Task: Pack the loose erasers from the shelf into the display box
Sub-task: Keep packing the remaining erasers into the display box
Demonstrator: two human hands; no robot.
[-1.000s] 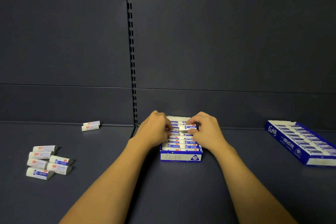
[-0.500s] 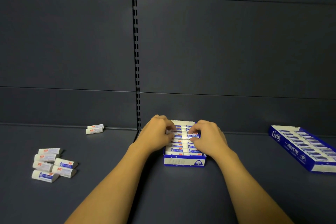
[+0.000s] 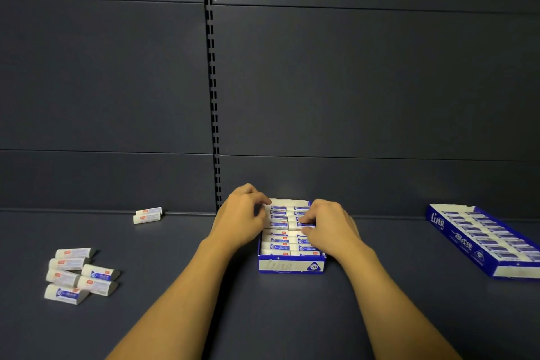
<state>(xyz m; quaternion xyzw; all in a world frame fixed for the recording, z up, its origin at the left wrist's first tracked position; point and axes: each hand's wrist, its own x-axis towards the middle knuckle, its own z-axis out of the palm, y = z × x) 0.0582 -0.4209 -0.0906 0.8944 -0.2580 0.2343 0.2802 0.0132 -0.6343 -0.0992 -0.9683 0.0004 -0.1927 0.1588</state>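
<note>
The blue and white display box stands at the middle of the dark shelf, with two columns of wrapped erasers inside. My right hand pinches one eraser in the right column, level with its neighbours. My left hand sits with curled fingers at the box's left edge, against the left column; its fingertips hide what they touch. Several loose erasers lie in a heap at the left. Two more erasers lie by the back panel.
A second, longer display box full of erasers lies at an angle on the right. The shelf's back panel rises right behind the centre box, with a slotted upright just left of it.
The eraser in my right hand was tilted up above the right column and has gone down into the row. My left hand has stayed at the box's left edge.
</note>
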